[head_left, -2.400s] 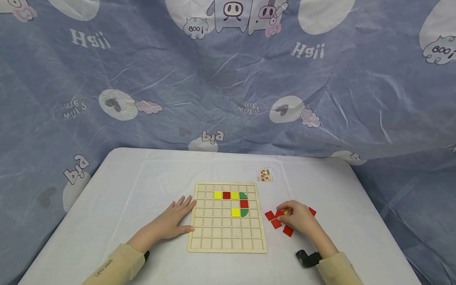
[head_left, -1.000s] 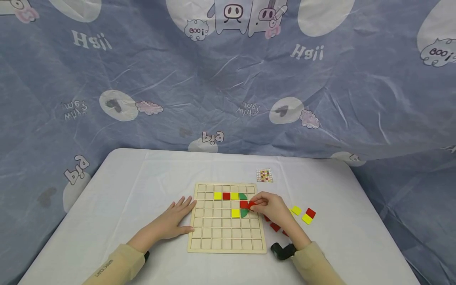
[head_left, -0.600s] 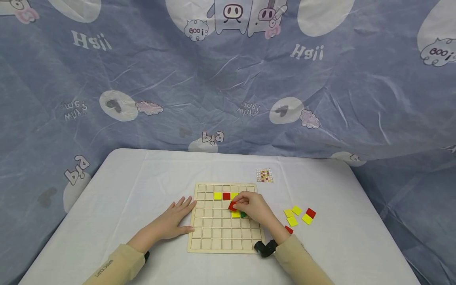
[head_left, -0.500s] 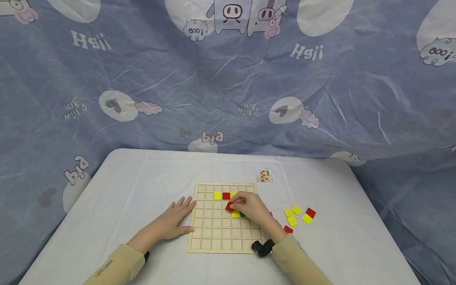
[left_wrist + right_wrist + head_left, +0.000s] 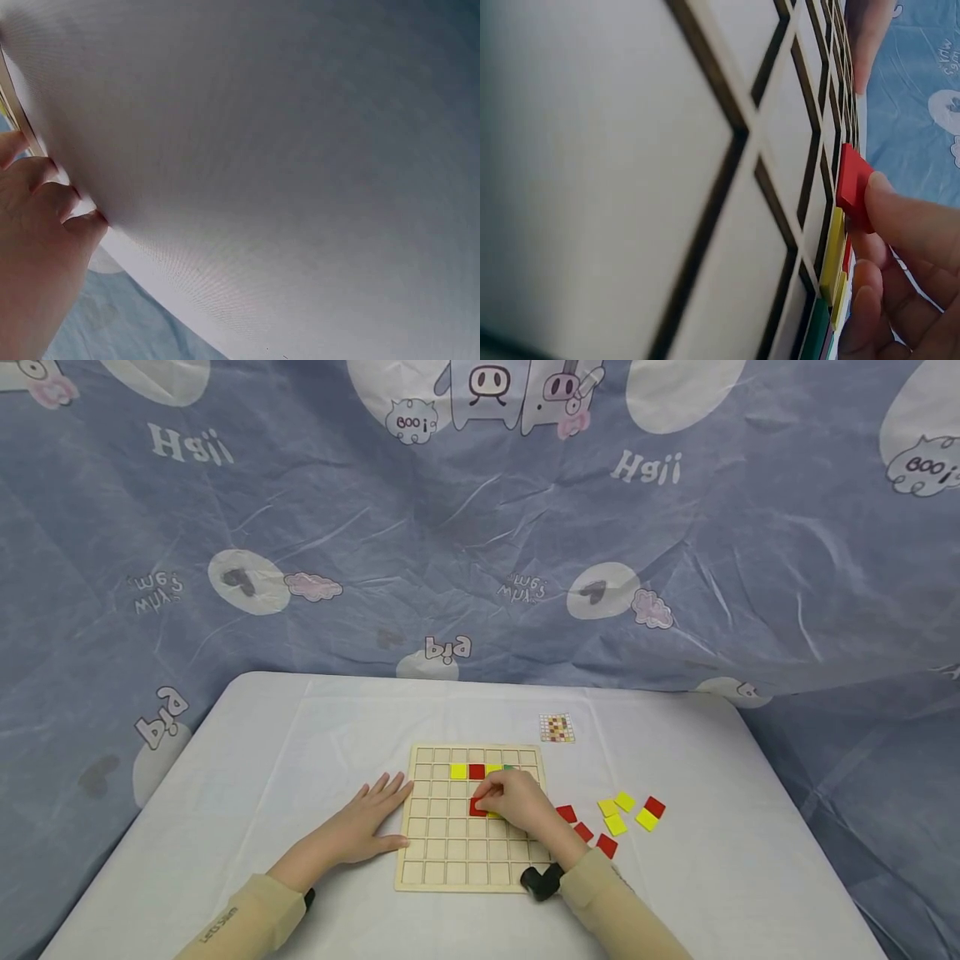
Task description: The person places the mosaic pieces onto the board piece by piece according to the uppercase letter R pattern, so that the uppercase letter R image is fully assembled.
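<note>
In the head view my right hand (image 5: 519,802) is over the wooden grid board (image 5: 457,852), pinching a red square tile (image 5: 477,808). The right wrist view shows this red tile (image 5: 853,182) tilted at a grid cell, held by thumb and fingers beside a yellow tile (image 5: 832,251) lying in the board. My left hand (image 5: 367,822) lies with fingers spread, touching the board's left edge. In the board's upper row sit a yellow tile (image 5: 458,772), a red tile (image 5: 477,772), another yellow tile and a partly covered green piece (image 5: 509,767). My right hand hides other placed pieces.
Right of the board lie loose red tiles (image 5: 607,846) and yellow tiles (image 5: 615,824). A small printed pattern card (image 5: 557,727) lies beyond the board's far right corner. The white table (image 5: 315,727) ends at a patterned blue cloth (image 5: 480,527).
My right hand has left the loose tiles with a red tile, crossed leftward over the board and come down slightly nearer, left of the lower yellow tile. The left hand has stayed put.
</note>
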Tool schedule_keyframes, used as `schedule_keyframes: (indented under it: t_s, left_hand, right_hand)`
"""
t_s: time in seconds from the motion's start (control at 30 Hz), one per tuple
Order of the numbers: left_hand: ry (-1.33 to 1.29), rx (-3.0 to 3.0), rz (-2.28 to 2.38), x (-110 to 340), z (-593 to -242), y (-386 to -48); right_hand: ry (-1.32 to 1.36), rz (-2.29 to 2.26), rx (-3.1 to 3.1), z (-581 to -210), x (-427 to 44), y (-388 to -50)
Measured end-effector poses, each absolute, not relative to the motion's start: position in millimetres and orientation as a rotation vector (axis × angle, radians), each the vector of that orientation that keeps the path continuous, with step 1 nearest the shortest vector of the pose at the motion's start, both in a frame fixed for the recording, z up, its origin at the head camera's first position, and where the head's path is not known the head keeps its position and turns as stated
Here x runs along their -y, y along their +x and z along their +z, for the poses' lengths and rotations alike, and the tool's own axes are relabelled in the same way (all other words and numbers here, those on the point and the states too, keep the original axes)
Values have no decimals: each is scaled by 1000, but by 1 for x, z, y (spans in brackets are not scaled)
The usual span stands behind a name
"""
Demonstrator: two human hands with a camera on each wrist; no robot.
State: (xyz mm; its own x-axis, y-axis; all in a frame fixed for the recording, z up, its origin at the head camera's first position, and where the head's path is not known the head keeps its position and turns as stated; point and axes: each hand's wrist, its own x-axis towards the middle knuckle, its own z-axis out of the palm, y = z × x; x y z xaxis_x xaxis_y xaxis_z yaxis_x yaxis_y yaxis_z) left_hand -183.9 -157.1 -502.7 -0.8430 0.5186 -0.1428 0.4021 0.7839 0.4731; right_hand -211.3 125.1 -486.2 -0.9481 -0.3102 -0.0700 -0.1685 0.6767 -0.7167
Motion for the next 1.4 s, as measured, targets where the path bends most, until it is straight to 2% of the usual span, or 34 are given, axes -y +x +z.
schedule_keyframes:
  t_s: [0.43, 0.7, 1.07, 1.4]
  left_hand:
    - [700, -2710, 622, 156, -503, -184]
    - [709, -2705, 632, 157, -503, -184]
    - [707, -2703, 625, 157, -506, -185]
    - [716, -2709, 626, 158, -505, -184]
  right_hand:
    - [-416, -1042, -2755, -488, -118, -211]
    - [-297, -1168, -2689, -476, -134, -211]
    - [-7, -1209, -2815, -464, -203, -211]
    - [200, -1107, -2853, -473, -281, -202]
